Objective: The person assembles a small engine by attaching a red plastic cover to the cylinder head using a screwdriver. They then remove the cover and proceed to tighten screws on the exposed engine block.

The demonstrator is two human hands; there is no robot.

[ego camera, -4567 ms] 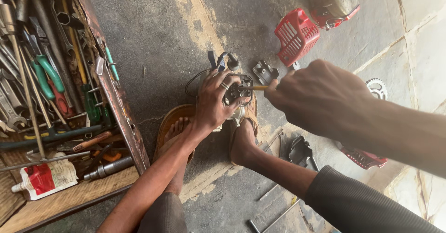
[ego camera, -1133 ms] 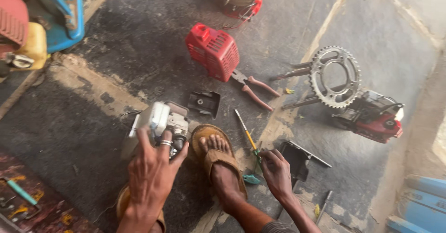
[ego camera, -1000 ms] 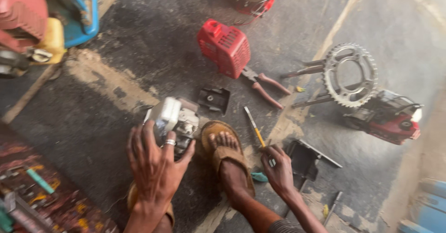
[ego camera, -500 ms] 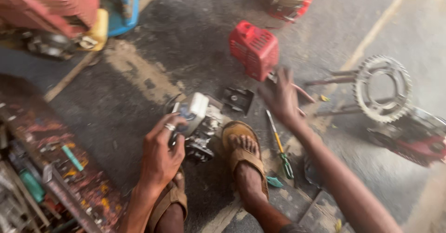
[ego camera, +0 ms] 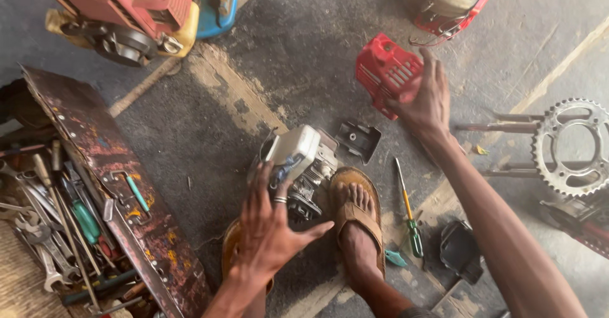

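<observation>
A small grey engine (ego camera: 298,166) with a white tank stands on the concrete floor between my sandalled feet. My left hand (ego camera: 269,229) rests on its near side, fingers spread, a ring on one finger. My right hand (ego camera: 426,96) reaches far forward and closes on the edge of a red plastic engine cover (ego camera: 384,71). A screwdriver (ego camera: 407,213) with a yellow and green handle lies on the floor beside my right foot (ego camera: 358,220).
An open rusty metal toolbox (ego camera: 95,191) full of spanners and screwdrivers sits at the left. A red and yellow machine (ego camera: 127,7) stands at the top left. A toothed sprocket (ego camera: 574,147) and metal rods lie at the right. Small black covers (ego camera: 360,140) lie near the engine.
The view swung from the toolbox to the floor and back. My right hand left the screwdriver by my foot and reached forward to the red cover. My left hand stayed on the engine.
</observation>
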